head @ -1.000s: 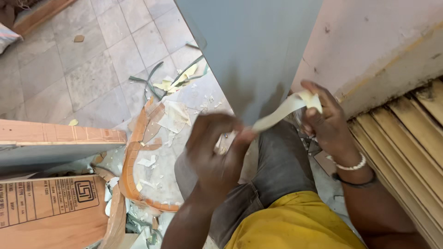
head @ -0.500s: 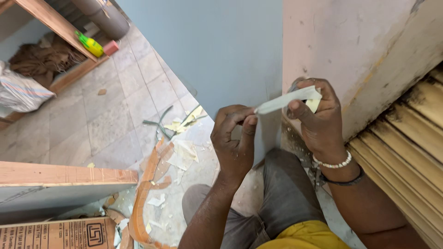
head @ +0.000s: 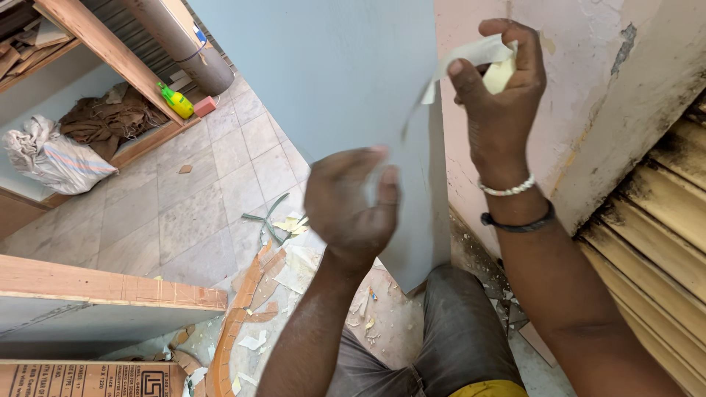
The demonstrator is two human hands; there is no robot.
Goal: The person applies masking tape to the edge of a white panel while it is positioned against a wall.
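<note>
Right hand point(head: 500, 95) raised since a moment ago, pinching pale edge strip point(head: 478, 53) against grey panel's point(head: 353, 81) upper edge by the pink wall point(head: 588, 88). Left hand point(head: 349, 202), grip loosely curled, grasping nothing, has let go of the strip. White sack point(head: 51, 158) on low shelf, contents hidden. Brown printed carton point(head: 88, 378) bottom left.

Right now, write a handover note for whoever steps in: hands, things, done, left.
Right hand: raised by the pink wall, pinching a pale strip peeled off the grey panel.
Left hand: open, against the panel's face, holding nothing.
Panel: upright, in front of the knees.
Done: strip lifted at the panel's right edge; scraps lie on the floor.
Left: whether more strip remains stuck cannot be told.
</note>
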